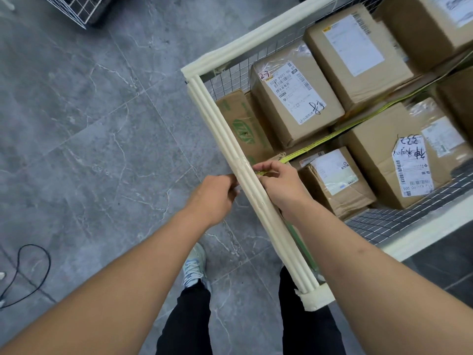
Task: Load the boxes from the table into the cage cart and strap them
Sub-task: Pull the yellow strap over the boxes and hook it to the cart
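A narrow yellow-green webbing strap (355, 125) runs taut across the brown cardboard boxes (294, 103) that fill the white wire-mesh cage cart (230, 80), ending at the cart's near rail, a cream foam-padded bar (252, 187). Both hands meet at that end of the strap. The right hand (277, 184) is inside the cart, fingers curled and pinching the strap just beside the rail. The left hand (215, 194) is outside the rail against its padding, fingers curled; what they hold is hidden by the bar, so its grip cannot be told. The padded rail lies between the two hands. Below are grey marble-patterned floor tiles (89, 124), a pale sneaker (195, 265), and a black cable (28, 272) looping at the left. Another white wire grid (76, 8) stands at the top left.
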Available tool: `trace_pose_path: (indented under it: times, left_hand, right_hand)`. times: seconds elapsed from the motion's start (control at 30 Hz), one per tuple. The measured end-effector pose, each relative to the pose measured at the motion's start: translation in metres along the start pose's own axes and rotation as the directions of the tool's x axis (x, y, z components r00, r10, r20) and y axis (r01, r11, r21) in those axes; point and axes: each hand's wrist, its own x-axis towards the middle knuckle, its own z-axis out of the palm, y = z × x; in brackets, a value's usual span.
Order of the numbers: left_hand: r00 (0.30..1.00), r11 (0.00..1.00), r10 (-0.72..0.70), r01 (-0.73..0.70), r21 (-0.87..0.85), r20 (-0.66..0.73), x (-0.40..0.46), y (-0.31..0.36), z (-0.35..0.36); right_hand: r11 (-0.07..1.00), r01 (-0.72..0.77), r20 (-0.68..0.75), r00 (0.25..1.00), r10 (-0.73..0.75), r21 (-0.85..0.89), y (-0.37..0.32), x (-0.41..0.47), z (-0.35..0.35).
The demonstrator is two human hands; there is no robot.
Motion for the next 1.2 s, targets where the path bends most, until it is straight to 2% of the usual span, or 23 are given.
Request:
trace_pose_path:
  times: [0.1, 0.2, 0.3, 0.43, 0.63, 0.87, 0.97, 1.1, 1.2]
  left_hand:
    - [1.000, 0.998, -0.018, 0.018, 0.063, -0.010, 0.002, -0.006, -0.002]
    - [1.000, 0.995, -0.026, 0.025, 0.097, 0.006, 0.000, -0.012, -0.002]
    - [1.000, 0.997, 0.008, -0.009, 0.071, 0.017, -0.005, -0.015, -0.004]
    - [0.995, 0.996, 0.081, -0.083, 0.024, 0.056, -0.014, -0.013, -0.017]
    - [0.992, 0.998, 0.069, -0.067, -0.021, 0.105, -0.025, -0.021, -0.035]
    - [0.993, 0.999, -0.037, 0.038, -0.005, 0.114, -0.029, -0.027, -0.035]
    - [0.992, 0.998, -0.063, 0.063, 0.010, 0.109, -0.029, -0.026, -0.036]
    - [0.991, 0.996, -0.089, 0.089, 0.007, 0.102, -0.030, -0.025, -0.038]
    - [0.989, 0.995, -0.099, 0.098, 0.015, 0.108, -0.031, -0.029, -0.037]
  right_hand:
    - [0.993, 0.049, -0.009, 0.999, -0.050, -0.109, -0.003, -0.002, -0.002]
    - [0.956, 0.059, -0.127, 0.987, -0.099, -0.289, -0.008, -0.004, -0.002]
    - [0.932, 0.076, -0.274, 0.945, -0.181, -0.354, -0.016, -0.012, 0.002]
    - [0.888, 0.207, -0.354, 0.861, -0.365, -0.411, -0.026, -0.030, 0.019]
    - [0.824, 0.299, -0.373, 0.781, -0.501, -0.482, -0.030, -0.056, 0.032]
    - [0.827, 0.351, -0.381, 0.761, -0.525, -0.439, -0.023, -0.074, 0.043]
    - [0.774, 0.389, -0.351, 0.726, -0.591, -0.500, -0.015, -0.072, 0.042]
    - [0.690, 0.411, -0.259, 0.716, -0.649, -0.595, -0.006, -0.076, 0.049]
    - [0.667, 0.422, -0.248, 0.699, -0.671, -0.615, -0.005, -0.080, 0.056]
